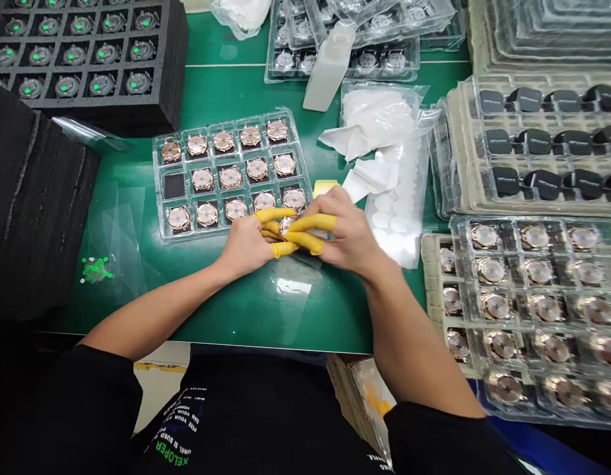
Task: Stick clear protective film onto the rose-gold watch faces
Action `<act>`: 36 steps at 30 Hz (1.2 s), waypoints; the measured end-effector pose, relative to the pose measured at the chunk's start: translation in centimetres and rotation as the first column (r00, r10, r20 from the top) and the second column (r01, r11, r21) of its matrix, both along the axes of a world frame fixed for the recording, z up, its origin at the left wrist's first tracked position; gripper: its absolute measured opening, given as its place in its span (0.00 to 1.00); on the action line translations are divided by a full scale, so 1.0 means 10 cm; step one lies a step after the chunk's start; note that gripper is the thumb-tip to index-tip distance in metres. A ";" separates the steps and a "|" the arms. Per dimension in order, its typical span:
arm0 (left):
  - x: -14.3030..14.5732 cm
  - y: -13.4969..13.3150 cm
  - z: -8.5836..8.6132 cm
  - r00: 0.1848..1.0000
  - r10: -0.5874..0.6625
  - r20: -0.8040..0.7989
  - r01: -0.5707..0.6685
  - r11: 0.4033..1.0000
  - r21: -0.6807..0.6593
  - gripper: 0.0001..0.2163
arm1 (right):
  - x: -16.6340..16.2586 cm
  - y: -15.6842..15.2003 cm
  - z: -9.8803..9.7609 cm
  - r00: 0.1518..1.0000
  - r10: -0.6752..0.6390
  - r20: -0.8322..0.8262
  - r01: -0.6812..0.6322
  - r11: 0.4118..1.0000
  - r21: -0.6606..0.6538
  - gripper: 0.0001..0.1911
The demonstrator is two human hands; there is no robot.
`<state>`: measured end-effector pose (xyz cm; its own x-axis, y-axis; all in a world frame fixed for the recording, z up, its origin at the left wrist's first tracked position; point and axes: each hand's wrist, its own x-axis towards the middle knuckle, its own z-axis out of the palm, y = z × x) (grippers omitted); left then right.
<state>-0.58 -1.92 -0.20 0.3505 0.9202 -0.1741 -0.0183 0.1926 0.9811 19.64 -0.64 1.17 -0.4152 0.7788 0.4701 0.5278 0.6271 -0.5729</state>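
My left hand (252,241), in yellow finger cots, is closed around a rose-gold watch head (285,227) just past the near right corner of a clear plastic tray (196,234). My right hand (341,231), also with yellow finger cots, has its fingers pressed to the same watch head from the right; its fingertips partly cover it. In the tray lie rows of rose-gold watch heads (231,177) with pale dials. One pocket, at the left of the middle row, shows only a black pad (175,186).
Black foam trays (171,79) of watch parts with green dots stand left. Small green stickers (96,270) lie front left. A white bottle (330,64), white cloths (367,125) and a bubble-like plastic sheet (397,218) lie behind and right. Stacked trays (454,227) border the right side.
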 end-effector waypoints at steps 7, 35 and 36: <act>-0.01 -0.01 0.01 0.997 0.064 -0.035 -0.060 0.992 0.112 0.28 | 0.34 -0.01 0.13 0.977 -0.207 0.059 0.212 0.973 -0.092 0.09; -0.06 -0.02 -0.05 0.992 -0.006 -0.126 0.058 0.908 0.415 0.24 | 0.15 -0.10 0.21 0.982 -0.150 0.113 0.171 0.962 -0.212 0.03; -0.06 -0.02 -0.05 0.992 -0.016 -0.127 0.067 0.912 0.404 0.25 | 0.15 -0.10 0.19 0.982 -0.159 0.105 0.179 0.959 -0.221 0.03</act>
